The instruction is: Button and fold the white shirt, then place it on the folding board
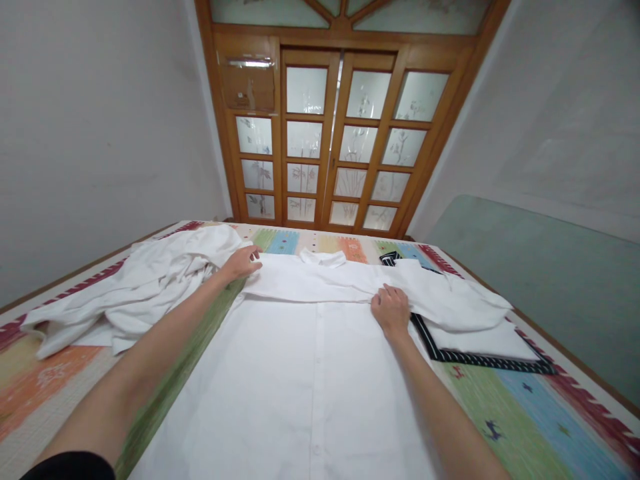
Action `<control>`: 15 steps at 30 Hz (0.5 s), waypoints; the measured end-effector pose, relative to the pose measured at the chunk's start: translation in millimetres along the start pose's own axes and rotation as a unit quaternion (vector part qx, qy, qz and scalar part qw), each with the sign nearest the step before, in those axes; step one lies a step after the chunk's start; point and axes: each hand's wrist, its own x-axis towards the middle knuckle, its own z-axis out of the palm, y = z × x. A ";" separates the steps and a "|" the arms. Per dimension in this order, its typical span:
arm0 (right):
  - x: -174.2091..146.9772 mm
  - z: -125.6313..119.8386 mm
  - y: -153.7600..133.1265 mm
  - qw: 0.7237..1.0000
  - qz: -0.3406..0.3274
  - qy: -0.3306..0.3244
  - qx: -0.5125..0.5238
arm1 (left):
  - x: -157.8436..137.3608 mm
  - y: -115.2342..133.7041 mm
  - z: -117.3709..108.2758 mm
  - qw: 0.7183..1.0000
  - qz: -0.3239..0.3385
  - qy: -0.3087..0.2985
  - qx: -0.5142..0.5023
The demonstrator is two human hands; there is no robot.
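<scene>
A white button-front shirt [280, 373] lies spread on the patterned cover, its collar at the far end. One sleeve [310, 283] is folded straight across the chest. At the shoulder on the left, my left hand [243, 261] has its fingers bent around the folded edge. My right hand [391, 308] is closed on the sleeve's end near the opposite side, its fingertips partly hidden. Beyond that hand, the other sleeve [460, 300] stretches out to the right, over a folded white cloth with black-and-white striped edging [490, 360].
Crumpled white clothing [150, 280] is heaped on the left side of the multicoloured cover [530, 413]. Walls flank both sides, with a pale green panel [540, 267] at the right. Wooden doors with glass panes [306, 140] stand behind the far edge.
</scene>
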 end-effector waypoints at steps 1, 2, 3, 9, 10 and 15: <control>0.3 -0.1 -0.5 1.000 -0.002 -0.008 0.005 | -11.0 1.5 -1.9 1.000 0.017 -0.007 0.011; 0.6 -0.4 -1.1 1.000 -0.004 -0.018 0.012 | -22.3 2.9 -3.0 0.999 0.029 -0.017 0.021; 0.9 -1.1 -1.9 0.999 -0.002 -0.029 0.021 | -33.5 4.4 -3.4 0.998 0.038 -0.030 0.031; 3.2 -6.7 -5.6 0.992 0.046 -0.104 0.054 | -80.1 20.4 6.9 0.990 0.043 -0.056 0.124; 3.5 -7.1 -5.6 0.991 0.047 -0.110 0.055 | -83.1 24.2 9.0 0.988 0.036 -0.050 0.142; 3.9 -7.9 -4.5 0.990 0.042 -0.120 0.057 | -87.5 42.7 15.7 0.975 0.003 -0.030 0.220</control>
